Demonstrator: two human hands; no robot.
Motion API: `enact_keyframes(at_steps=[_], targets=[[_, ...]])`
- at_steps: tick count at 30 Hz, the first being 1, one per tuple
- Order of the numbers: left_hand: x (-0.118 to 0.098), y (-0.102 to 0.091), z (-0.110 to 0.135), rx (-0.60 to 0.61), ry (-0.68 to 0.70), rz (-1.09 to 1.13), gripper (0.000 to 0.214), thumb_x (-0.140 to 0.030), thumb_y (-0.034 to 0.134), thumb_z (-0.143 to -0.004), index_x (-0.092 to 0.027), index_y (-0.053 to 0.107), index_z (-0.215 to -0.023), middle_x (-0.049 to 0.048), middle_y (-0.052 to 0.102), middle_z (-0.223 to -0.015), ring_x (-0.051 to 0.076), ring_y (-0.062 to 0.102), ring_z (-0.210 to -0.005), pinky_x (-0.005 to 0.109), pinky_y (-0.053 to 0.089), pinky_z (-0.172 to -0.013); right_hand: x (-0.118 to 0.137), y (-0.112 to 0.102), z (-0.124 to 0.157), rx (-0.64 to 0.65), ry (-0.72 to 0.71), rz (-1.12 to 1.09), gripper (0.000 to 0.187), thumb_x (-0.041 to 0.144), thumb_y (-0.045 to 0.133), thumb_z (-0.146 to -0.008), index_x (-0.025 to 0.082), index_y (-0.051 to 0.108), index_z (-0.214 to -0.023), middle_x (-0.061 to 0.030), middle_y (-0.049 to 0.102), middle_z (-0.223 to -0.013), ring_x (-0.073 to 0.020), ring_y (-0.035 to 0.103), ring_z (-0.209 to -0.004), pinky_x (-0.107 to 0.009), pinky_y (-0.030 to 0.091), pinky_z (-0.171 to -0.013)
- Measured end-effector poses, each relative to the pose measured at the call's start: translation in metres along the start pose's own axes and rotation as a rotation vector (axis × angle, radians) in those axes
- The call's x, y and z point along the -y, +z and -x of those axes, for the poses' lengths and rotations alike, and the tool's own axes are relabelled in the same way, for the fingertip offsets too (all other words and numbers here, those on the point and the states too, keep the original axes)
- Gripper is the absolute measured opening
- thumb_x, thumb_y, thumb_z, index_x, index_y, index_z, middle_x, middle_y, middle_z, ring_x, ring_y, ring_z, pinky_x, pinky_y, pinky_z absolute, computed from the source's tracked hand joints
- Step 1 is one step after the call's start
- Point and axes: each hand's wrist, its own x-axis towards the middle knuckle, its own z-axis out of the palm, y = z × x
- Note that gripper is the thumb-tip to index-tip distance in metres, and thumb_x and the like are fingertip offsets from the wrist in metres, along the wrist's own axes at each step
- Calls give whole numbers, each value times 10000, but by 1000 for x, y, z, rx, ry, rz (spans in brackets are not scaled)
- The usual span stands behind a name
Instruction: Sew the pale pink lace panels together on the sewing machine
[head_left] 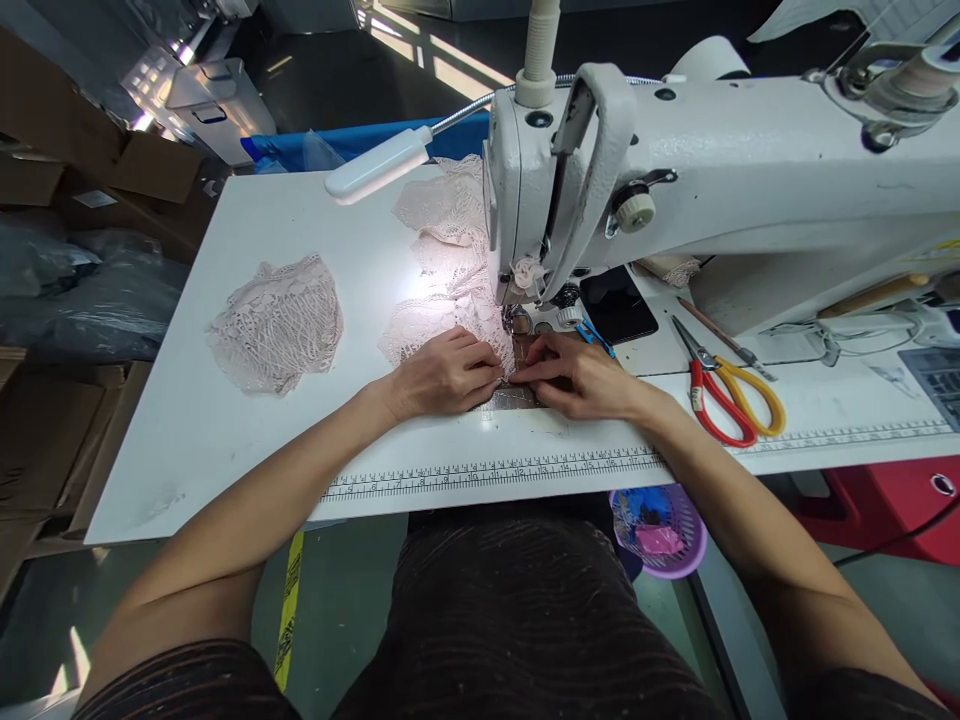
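Pale pink lace fabric (450, 265) lies bunched left of the sewing machine (645, 170) and runs under its needle area. My left hand (454, 372) presses on the near edge of this lace, fingers together and bent. Just right of it, my right hand (574, 375) pinches the lace edge between thumb and forefinger in front of the presser foot (517, 320). Both hands rest over the metal plate (510, 398), their fingertips almost meeting. A separate lace piece (277, 325) lies flat on the table further left.
Red-and-yellow scissors (727, 385), a dark phone (619, 305) and small blue snips (596, 338) lie right of my hands. A lamp (379, 165) hangs over the white table (225, 450). A ruler strip (487, 475) follows the front edge. Below sits a purple basket (694, 540); cardboard boxes (52, 430) stand left.
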Motion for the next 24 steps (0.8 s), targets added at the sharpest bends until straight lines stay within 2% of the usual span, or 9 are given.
enact_keyframes(at_steps=[2,5,9,17,24], targets=[[-1,1,0,-10,-10,3,147,-195,569,-924,-201,694,-847,41,725,-926,157,666,-789,339,526,-733,-3,-5,-6,23,41,-21,383,227,539,-898,251,699,-1245,-83,643,-1020,-200,611,-897,-349,509,-836],[-2,3,0,-51,-11,-21,147,-187,577,-921,-197,692,-829,39,729,-920,154,659,-762,335,524,-709,-7,-4,-12,16,110,78,427,272,539,-912,241,648,-1325,-91,641,-996,-190,599,-791,-339,499,-749],[-3,4,0,-99,3,-66,126,-187,599,-913,-195,690,-827,31,736,-919,155,659,-770,333,535,-729,-8,8,-9,-57,102,180,386,264,533,-909,285,692,-1261,-107,607,-1140,-215,608,-900,-328,481,-720],[-4,1,0,-101,7,-112,91,-196,594,-915,-209,683,-897,22,735,-960,152,669,-802,398,522,-888,-6,15,-2,-105,91,186,400,233,506,-919,308,681,-1271,-94,592,-1140,-216,577,-984,-335,501,-777],[-3,2,0,-58,-31,-70,122,-168,578,-906,-200,682,-850,45,733,-948,162,644,-760,369,501,-746,-4,15,-1,-88,93,163,387,211,520,-906,319,709,-1227,-93,592,-1148,-222,578,-995,-349,510,-799]])
